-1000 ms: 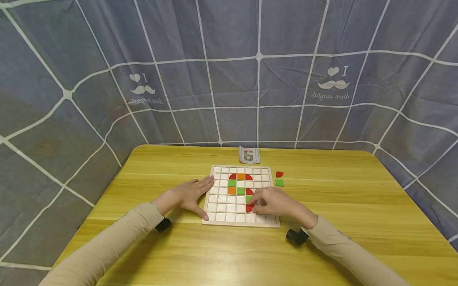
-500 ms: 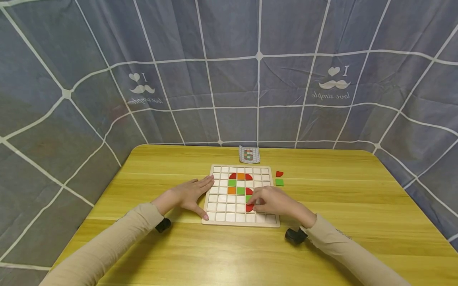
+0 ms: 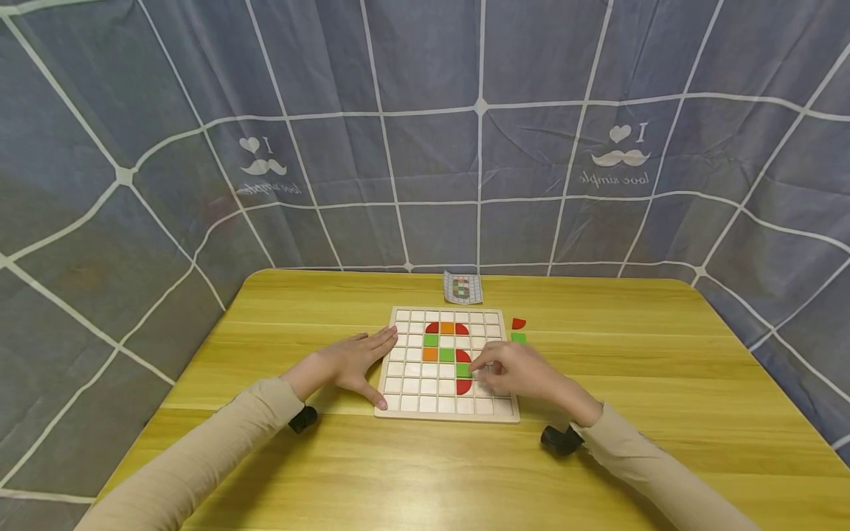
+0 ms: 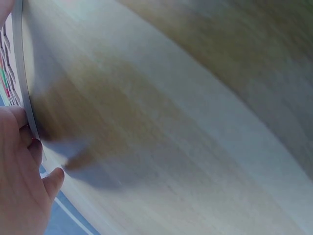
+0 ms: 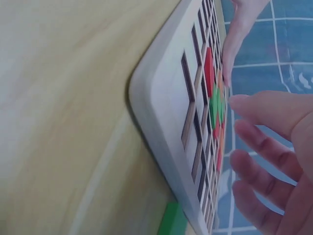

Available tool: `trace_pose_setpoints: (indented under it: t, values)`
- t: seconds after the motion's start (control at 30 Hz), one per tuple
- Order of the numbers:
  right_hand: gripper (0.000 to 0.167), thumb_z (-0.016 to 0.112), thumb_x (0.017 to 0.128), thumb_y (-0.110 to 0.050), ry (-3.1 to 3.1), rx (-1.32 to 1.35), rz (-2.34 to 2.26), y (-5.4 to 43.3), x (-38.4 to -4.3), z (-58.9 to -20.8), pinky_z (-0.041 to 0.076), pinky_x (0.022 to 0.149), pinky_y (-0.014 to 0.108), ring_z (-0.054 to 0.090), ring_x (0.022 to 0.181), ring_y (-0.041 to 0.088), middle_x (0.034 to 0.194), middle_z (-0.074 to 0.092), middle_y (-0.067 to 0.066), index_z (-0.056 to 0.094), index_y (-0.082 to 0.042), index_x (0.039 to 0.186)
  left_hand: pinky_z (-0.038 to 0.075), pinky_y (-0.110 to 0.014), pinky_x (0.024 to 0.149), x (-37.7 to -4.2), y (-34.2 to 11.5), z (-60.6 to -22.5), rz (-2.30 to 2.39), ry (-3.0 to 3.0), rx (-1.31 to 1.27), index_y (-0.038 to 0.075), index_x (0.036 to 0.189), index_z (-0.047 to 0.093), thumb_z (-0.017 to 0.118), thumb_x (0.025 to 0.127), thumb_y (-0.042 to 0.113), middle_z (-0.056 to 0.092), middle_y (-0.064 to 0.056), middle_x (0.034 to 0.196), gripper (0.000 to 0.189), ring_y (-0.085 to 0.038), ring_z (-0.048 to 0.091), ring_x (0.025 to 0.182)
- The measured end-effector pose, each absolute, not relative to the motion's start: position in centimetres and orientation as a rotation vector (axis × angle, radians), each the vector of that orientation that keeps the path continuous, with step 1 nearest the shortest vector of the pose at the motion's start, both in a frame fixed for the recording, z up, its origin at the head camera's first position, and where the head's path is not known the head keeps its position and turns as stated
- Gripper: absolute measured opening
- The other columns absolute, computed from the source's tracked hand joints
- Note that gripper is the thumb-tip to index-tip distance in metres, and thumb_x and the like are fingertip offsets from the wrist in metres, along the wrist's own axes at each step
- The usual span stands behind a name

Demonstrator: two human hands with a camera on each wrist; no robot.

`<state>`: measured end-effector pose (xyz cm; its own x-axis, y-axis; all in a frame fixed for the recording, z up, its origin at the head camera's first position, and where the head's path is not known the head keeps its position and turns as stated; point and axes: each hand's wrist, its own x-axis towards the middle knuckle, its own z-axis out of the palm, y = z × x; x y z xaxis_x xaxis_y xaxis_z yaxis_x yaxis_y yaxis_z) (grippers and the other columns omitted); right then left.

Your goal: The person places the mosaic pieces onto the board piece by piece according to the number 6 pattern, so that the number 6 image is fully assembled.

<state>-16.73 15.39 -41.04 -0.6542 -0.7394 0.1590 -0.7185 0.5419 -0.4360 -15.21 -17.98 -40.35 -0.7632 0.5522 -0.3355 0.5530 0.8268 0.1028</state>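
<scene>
A wooden grid board (image 3: 401,404) lies on the table with red, orange and green tiles set in its cells. My left hand (image 3: 355,361) spreads along the board's left edge, fingertips on the rim and thumb near the bottom corner. Over the right part of the board is my right hand (image 3: 518,372), holding nothing. In the right wrist view that hand (image 5: 303,196) has its thumb and fingers apart, loosely bent. A red rounded tile (image 3: 463,386) sits in the lowest filled cell. Directly above it is a green square tile (image 3: 462,370), close to the right fingertips.
Right of the board lie a loose red quarter-round tile (image 3: 519,323) and a green square tile (image 3: 519,337), the latter partly behind my right hand. Behind the board stands a small pattern card (image 3: 462,288). A grey gridded curtain (image 3: 432,162) hangs along the table's back.
My right hand has come off the lowest red tile and shifted slightly right, uncovering it and the green tile above. The left hand stays in place.
</scene>
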Motion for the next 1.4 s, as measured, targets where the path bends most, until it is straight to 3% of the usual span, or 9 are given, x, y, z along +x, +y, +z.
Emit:
trace_pose_setpoints:
  t: [0.53,1.0,1.4]
  values:
    - [0.018,0.075,0.083,-0.019,2.888,-1.138,-0.795,19.4,-17.0,-40.2,0.041,0.053,0.017,0.049,0.064,-0.001,0.099,0.071,-0.001,0.075,-0.015,0.101,0.017,-0.049,0.122,-15.3,-18.0,-40.2,0.023,2.648,0.836,0.002,0.154,0.008,0.064,0.072,0.074,0.0,-0.013,0.163,0.122,-0.026,0.008,0.151]
    - [0.029,0.08,0.078,-0.029,2.905,-1.042,-0.747,22.4,-16.6,-40.7,0.04,0.054,0.017,0.053,0.065,0.007,0.086,0.068,-0.007,0.074,-0.015,0.102,0.017,-0.049,0.122,-15.2,-18.0,-40.4,0.013,2.644,0.839,0.002,0.154,0.009,0.063,0.072,0.075,0.0,-0.013,0.163,0.123,-0.026,0.008,0.151]
    - [0.036,0.08,0.077,-0.037,2.801,-0.981,-0.701,23.4,-16.8,-41.7,0.042,0.056,0.018,0.049,0.066,-0.003,0.093,0.071,-0.007,0.074,-0.017,0.106,0.016,-0.051,0.122,-15.3,-18.1,-40.3,0.031,2.634,0.839,0.002,0.154,0.007,0.064,0.073,0.073,-0.001,-0.014,0.163,0.122,-0.028,0.007,0.151]
